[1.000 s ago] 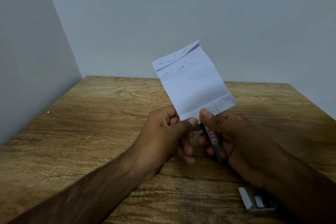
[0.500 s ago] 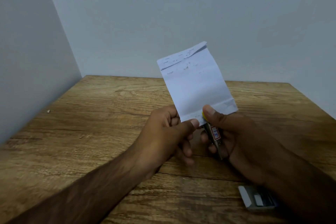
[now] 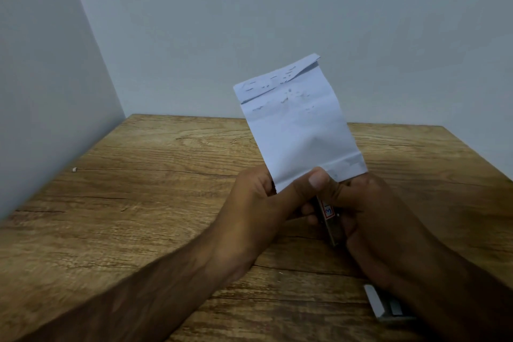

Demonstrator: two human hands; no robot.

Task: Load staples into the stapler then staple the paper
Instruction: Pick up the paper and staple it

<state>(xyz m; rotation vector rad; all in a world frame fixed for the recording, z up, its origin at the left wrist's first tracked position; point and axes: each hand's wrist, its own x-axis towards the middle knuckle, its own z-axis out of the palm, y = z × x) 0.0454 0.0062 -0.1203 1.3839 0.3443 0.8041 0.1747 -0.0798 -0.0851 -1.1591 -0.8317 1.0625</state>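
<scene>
two bare forearms reach in from the bottom edge of the view, with no sleeve on either one as far as the frame shows. the left hand [image 3: 249, 211] and the right hand [image 3: 369, 211] are bare too: no ring, watch or glove. a short, trimmed thumbnail shows on one thumb between them.

Single head-worn view, forward and down (wide-angle), close over the table [image 3: 155, 203].

bare table [image 3: 166, 189] open on the left, upright paper [image 3: 299, 130] blocking centre, staple box [image 3: 388, 308] near right edge
</scene>
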